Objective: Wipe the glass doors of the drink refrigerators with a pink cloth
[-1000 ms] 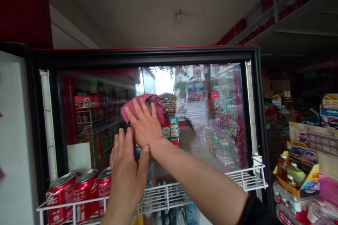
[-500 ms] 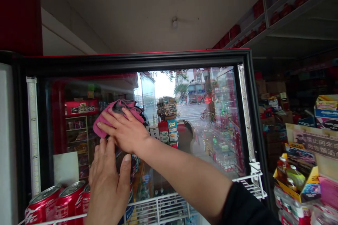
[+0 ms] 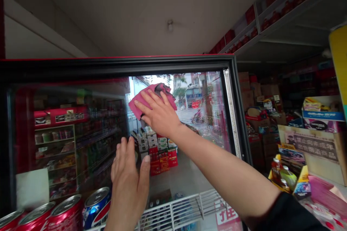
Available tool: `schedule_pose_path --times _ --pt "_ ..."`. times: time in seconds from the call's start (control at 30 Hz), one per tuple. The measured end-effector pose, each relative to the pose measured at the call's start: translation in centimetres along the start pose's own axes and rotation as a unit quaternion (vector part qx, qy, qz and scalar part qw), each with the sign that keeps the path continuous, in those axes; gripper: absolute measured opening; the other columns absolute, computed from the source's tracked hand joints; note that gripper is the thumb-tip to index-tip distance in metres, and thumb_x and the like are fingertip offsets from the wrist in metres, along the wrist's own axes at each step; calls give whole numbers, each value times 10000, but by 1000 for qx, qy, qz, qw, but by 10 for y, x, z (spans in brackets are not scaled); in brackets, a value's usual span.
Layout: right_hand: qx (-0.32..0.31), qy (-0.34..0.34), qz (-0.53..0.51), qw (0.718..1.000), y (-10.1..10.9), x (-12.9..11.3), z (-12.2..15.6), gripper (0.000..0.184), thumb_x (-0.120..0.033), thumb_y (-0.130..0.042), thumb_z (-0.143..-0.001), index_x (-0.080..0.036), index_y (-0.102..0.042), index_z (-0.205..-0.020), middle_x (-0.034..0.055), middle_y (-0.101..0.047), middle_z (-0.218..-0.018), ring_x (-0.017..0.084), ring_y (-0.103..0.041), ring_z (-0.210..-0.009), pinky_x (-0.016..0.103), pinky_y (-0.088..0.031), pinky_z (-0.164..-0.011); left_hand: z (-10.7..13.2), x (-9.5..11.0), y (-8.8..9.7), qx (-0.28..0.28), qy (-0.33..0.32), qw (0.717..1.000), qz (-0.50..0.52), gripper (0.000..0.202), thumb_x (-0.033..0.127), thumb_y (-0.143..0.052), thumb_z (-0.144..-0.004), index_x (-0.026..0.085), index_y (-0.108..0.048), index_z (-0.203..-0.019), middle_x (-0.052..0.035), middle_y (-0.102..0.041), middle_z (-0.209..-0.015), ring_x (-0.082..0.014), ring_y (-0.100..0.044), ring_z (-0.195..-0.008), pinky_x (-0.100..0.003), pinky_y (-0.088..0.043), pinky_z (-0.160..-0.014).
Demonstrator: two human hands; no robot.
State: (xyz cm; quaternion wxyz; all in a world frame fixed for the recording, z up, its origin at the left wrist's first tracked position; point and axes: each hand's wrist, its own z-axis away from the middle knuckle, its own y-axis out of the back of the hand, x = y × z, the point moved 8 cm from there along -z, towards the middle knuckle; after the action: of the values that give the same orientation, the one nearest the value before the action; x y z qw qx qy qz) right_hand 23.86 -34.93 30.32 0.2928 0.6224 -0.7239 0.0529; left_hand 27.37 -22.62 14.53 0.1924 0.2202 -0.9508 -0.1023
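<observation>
My right hand (image 3: pixel 159 113) presses a pink cloth (image 3: pixel 151 95) flat against the glass of an open fridge door (image 3: pixel 203 137), high up and just right of the pane's middle. Its fingers lie spread over the cloth. My left hand (image 3: pixel 128 184) rests lower on the same glass, palm flat and fingers stretched upward, holding nothing. The pane reflects shop shelves and a street. The door has a black frame with a red top edge (image 3: pixel 116 63).
Red cans (image 3: pixel 62 214) and a blue can (image 3: pixel 96 205) stand in a white wire rack (image 3: pixel 176 211) at the door's bottom. To the right, a counter holds a yellow display box with bottles (image 3: pixel 287 178) and stacked cartons. High shelves with red boxes (image 3: pixel 273 7) run along the right wall.
My right hand has swept the cloth from the left of the pane up and to the right. The view has shifted, so the door frame now sits further left. My left hand stays flat on the glass.
</observation>
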Motion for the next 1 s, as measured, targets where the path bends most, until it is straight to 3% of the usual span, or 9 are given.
schedule_pose_path --times 0.17,0.37,0.5,0.7,1.0 --pt "12 -49 20 999 23 67 21 580 -349 -561 -1118 -273 -479 -1687 98 -294 -1837 324 -221 -1710 631 -102 -1398 -1 31 -14 -7 -11 1000 13 729 493 -420 -1132 231 -227 -1785 -146 -220 -1858 -358 -189 -1729 -663 -237 -1373" --pt "12 -124 48 991 53 149 50 599 -342 -567 -1105 -263 -474 -1691 107 -287 -1838 338 -213 -1713 635 -131 -1388 1 48 -28 -39 -16 999 13 749 480 -444 -1132 254 -178 -1794 -130 -162 -1872 -354 -145 -1737 -679 -231 -1373" --pt "28 -157 77 984 65 186 75 596 -379 -544 -1106 -261 -478 -1686 113 -284 -1838 348 -222 -1708 646 -153 -1377 2 60 -32 -40 -24 999 17 750 464 -440 -1133 243 -165 -1795 -132 -152 -1874 -348 -131 -1739 -667 -215 -1382" --pt "58 -193 90 975 61 197 111 605 -376 -485 -1105 -262 -443 -1698 101 -251 -1851 343 -183 -1718 673 -149 -1371 5 79 -40 -47 -17 998 41 734 470 -432 -1130 245 -199 -1789 -121 -178 -1872 -341 -146 -1738 -654 -193 -1390" --pt "76 -219 95 968 48 168 156 586 -337 -511 -1103 -229 -470 -1678 144 -277 -1836 364 -202 -1714 675 -209 -1364 13 77 -46 -63 -15 997 53 718 443 -441 -1134 262 -203 -1787 -122 -189 -1868 -347 -157 -1736 -688 -213 -1375"
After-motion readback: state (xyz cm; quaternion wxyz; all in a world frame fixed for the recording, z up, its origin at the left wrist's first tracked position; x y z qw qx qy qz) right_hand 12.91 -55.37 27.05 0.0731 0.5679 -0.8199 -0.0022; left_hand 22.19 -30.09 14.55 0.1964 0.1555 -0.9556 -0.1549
